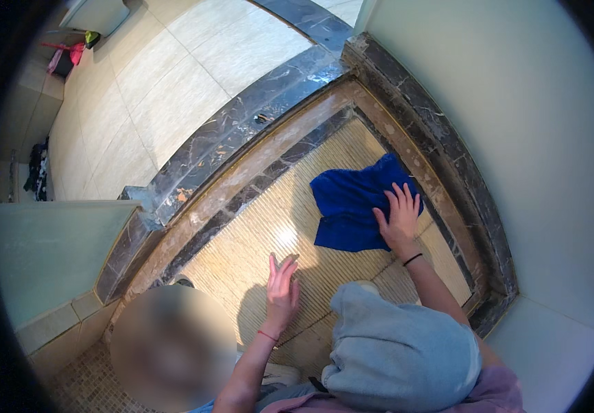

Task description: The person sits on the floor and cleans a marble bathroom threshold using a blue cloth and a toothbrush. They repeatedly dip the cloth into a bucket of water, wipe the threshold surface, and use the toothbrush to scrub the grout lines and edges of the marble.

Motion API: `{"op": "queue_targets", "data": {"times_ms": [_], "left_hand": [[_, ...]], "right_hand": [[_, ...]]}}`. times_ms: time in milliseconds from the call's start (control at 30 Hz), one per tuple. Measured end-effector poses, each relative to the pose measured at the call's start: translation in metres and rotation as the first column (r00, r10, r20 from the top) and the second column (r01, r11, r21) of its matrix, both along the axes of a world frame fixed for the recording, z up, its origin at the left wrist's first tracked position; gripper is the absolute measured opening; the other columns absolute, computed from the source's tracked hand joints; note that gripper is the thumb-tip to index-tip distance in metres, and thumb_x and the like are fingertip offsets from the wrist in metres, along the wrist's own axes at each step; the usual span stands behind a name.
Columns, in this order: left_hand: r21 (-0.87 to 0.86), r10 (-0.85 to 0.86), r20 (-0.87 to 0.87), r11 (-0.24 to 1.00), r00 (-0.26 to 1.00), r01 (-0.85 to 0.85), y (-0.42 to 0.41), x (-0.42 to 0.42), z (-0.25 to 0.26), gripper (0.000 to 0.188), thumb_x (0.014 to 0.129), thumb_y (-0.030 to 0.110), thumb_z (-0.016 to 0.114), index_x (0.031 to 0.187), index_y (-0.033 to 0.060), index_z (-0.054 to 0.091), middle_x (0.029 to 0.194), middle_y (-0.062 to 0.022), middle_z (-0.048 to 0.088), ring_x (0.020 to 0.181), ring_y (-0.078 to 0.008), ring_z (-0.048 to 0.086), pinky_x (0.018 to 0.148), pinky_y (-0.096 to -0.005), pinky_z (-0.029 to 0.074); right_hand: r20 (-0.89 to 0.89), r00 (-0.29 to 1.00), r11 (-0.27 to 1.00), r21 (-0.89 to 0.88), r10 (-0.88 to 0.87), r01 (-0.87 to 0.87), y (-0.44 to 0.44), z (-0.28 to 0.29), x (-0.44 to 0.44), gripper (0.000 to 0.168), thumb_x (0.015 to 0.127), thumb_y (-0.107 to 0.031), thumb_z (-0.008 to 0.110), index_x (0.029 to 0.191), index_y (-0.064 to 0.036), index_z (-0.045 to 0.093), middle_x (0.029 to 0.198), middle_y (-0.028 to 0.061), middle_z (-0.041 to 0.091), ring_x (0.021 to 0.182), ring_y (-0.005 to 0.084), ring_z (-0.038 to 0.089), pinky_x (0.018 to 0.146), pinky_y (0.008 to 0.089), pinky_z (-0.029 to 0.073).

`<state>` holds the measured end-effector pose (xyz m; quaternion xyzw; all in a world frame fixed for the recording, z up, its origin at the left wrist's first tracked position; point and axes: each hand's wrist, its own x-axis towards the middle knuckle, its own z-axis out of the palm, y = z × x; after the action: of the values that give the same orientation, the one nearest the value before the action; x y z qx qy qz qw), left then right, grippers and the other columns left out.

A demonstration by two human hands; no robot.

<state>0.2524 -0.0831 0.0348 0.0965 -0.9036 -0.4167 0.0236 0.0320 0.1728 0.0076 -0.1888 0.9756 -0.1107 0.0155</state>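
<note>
A blue cloth (346, 206) lies spread and wrinkled on the ribbed tile floor (255, 242). My right hand (402, 217), with a black band at its wrist, rests on the cloth's right part, palm down and fingers apart. Left of it and lower in the view, my left hand (282, 291) hovers over the ribbed floor, fingers partly bent and apart, with nothing seen in it. A red string circles that wrist. Whether its fingertips touch the floor cannot be told.
Dark marble curbs (245, 139) border the ribbed floor. Frosted glass panels stand at the right (508, 129) and left (59, 248). Beyond the curb lie pale tiles (183, 77) and pink cleaning things (76, 52). A blurred round patch covers the lower left. My knee is close below the cloth.
</note>
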Motion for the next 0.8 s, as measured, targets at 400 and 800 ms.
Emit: {"op": "queue_targets", "data": {"times_ms": [400, 800], "left_hand": [[0.056, -0.034, -0.029, 0.998, 0.999, 0.036, 0.015, -0.012, 0.017, 0.038, 0.086, -0.004, 0.057, 0.124, 0.0029, 0.056, 0.130, -0.0191, 0.057, 0.137, -0.0482, 0.034, 0.108, -0.0491, 0.037], [0.037, -0.038, -0.066, 0.999, 0.997, 0.040, 0.013, -0.015, 0.010, 0.034, 0.087, -0.002, 0.058, 0.121, 0.0018, 0.058, 0.125, -0.0191, 0.059, 0.135, -0.0484, 0.038, 0.107, -0.0508, 0.038]], "right_hand": [[-0.115, 0.960, 0.960, -0.085, 0.255, -0.265, -0.099, -0.017, -0.113, 0.063, 0.094, -0.044, 0.055, 0.146, -0.012, 0.039, 0.154, 0.0078, 0.035, 0.142, 0.0332, 0.029, 0.114, 0.0577, 0.019], [-0.131, 0.970, 0.967, -0.123, 0.206, -0.222, -0.098, -0.012, -0.109, 0.053, 0.093, -0.038, 0.058, 0.140, -0.014, 0.048, 0.147, 0.0099, 0.043, 0.138, 0.0337, 0.035, 0.114, 0.0550, 0.021]]}}
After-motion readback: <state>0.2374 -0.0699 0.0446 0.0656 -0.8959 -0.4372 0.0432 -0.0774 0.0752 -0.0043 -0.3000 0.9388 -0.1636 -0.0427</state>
